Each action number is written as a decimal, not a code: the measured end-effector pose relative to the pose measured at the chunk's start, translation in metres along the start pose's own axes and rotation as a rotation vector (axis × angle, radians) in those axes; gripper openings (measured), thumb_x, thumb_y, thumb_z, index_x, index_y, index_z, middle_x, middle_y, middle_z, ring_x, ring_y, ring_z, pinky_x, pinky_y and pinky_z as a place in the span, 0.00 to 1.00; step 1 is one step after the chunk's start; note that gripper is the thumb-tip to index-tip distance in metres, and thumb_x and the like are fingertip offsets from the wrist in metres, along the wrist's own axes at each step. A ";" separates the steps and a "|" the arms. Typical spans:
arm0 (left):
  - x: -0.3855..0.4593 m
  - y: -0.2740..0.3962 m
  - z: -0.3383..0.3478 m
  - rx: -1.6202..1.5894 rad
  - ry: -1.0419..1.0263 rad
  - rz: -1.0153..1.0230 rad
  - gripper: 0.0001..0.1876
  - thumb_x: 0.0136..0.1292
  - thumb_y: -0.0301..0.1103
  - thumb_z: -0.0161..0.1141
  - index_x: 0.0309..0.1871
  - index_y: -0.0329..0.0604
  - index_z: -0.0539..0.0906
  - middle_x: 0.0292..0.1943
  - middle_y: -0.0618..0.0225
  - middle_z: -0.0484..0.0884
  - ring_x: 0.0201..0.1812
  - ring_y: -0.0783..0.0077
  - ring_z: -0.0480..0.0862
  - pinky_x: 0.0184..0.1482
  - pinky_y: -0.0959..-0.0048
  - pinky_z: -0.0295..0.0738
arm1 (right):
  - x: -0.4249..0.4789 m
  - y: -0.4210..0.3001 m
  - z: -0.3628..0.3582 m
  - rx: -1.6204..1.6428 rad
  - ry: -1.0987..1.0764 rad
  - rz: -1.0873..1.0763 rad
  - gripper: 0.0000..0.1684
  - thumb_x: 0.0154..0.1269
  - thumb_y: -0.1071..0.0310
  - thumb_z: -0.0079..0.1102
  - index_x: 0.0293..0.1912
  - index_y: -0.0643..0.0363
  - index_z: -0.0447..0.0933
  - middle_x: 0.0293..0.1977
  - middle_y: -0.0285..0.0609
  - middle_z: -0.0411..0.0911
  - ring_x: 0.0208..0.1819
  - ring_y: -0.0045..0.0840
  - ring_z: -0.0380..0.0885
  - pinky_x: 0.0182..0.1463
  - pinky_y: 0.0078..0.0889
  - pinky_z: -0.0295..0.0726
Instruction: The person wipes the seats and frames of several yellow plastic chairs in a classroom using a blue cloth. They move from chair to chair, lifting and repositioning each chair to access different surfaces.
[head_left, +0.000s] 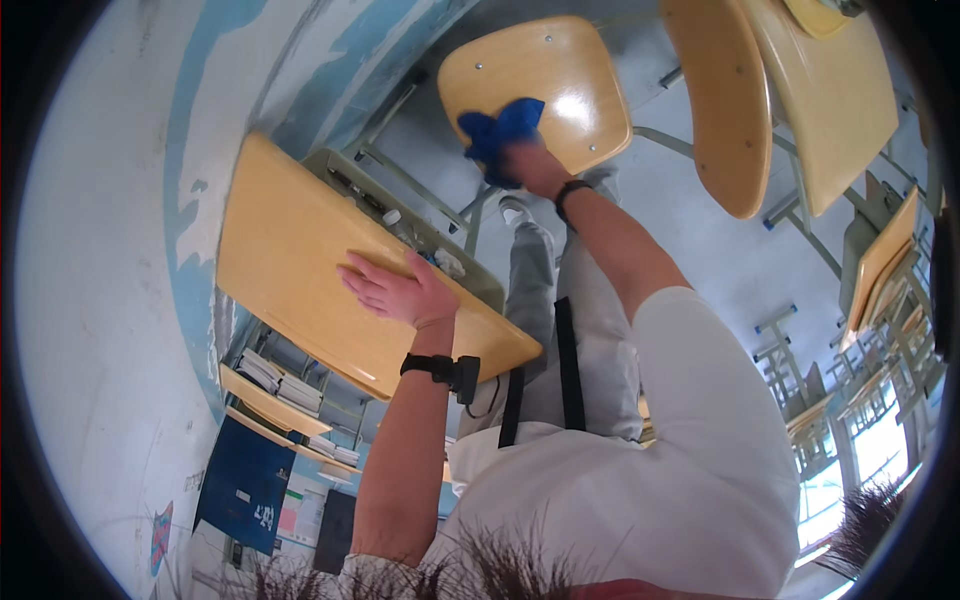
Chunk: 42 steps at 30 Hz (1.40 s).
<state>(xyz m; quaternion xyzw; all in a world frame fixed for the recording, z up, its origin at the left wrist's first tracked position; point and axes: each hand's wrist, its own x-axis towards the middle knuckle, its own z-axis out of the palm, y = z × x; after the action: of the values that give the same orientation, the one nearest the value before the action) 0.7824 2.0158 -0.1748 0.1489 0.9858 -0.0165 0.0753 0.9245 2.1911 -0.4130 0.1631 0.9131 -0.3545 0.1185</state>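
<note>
My right hand (531, 166) grips a crumpled blue cloth (501, 129) and presses it on the near left part of a wooden chair seat (571, 71). Rivets dot the glossy seat, and my fingers are blurred and partly covered by the cloth. To the left, my left hand (405, 291) rests flat on a wooden desktop (300, 247), its fingers spread and nothing in it. Beneath the desktop's edge an open storage tray (480, 281) contains a clear plastic bottle (393, 219) and crumpled white paper (450, 262).
A wall (97, 262) with peeling blue and white paint runs along the left. Another chair's curved backrest (731, 112) and a desktop (825, 97) stand at the upper right. Stacked books (277, 379) lie on desks at lower left. Metal legs stand on the grey floor (660, 202).
</note>
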 end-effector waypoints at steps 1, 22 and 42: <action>-0.001 0.000 0.000 0.011 0.011 0.001 0.46 0.72 0.57 0.50 0.82 0.42 0.44 0.81 0.41 0.42 0.81 0.43 0.45 0.76 0.42 0.42 | -0.020 0.013 -0.001 0.021 -0.058 -0.027 0.17 0.60 0.69 0.58 0.47 0.42 0.86 0.55 0.38 0.74 0.56 0.38 0.72 0.62 0.40 0.74; 0.002 0.004 -0.001 0.032 0.026 0.017 0.44 0.72 0.53 0.50 0.82 0.44 0.45 0.81 0.44 0.42 0.80 0.43 0.47 0.76 0.44 0.45 | 0.023 -0.007 -0.004 -0.019 0.117 0.212 0.29 0.66 0.68 0.53 0.66 0.40 0.75 0.67 0.38 0.69 0.67 0.42 0.65 0.69 0.46 0.70; -0.002 0.006 -0.008 0.112 0.037 -0.034 0.45 0.72 0.57 0.52 0.82 0.47 0.47 0.82 0.51 0.44 0.82 0.50 0.46 0.78 0.43 0.44 | -0.316 0.089 -0.155 0.347 -0.118 0.778 0.27 0.50 0.53 0.71 0.49 0.55 0.82 0.43 0.54 0.84 0.49 0.47 0.83 0.54 0.45 0.82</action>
<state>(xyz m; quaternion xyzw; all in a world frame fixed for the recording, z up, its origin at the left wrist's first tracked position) 0.7847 2.0210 -0.1669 0.1362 0.9870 -0.0702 0.0485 1.2328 2.2913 -0.2506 0.4922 0.7019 -0.4406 0.2663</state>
